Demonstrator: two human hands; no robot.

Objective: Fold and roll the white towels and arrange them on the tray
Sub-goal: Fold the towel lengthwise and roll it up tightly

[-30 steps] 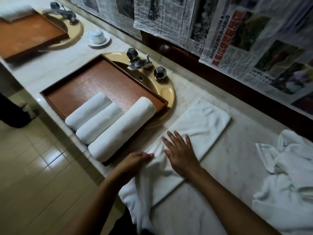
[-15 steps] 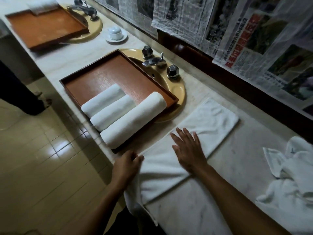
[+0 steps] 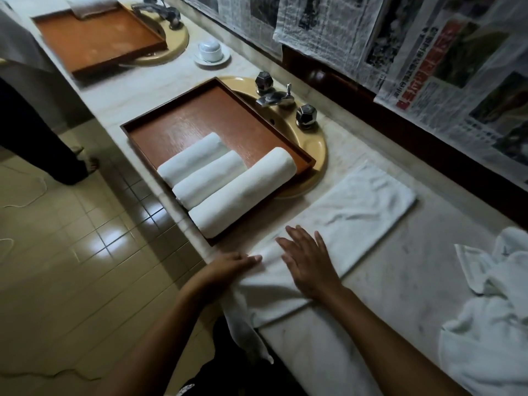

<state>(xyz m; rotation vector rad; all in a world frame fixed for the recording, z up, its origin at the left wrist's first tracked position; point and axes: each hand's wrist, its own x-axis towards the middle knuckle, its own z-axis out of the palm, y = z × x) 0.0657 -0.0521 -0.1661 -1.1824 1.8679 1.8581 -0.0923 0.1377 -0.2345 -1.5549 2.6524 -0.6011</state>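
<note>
My right hand [image 3: 310, 265]: flat, fingers spread, pressing the folded towel [image 3: 360, 212] on the counter [image 3: 400, 304].
My left hand [image 3: 228, 267]: fingers straight, resting on its left edge.
Tray [image 3: 211, 118]: just left, holding three rolled towels [image 3: 211, 178].

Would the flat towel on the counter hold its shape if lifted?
Probably not: the flat towel looks floppy, since its near end hangs limp over the counter edge. Lifted, it would likely sag and unfold. Its creases suggest it bunches when pushed.
</note>
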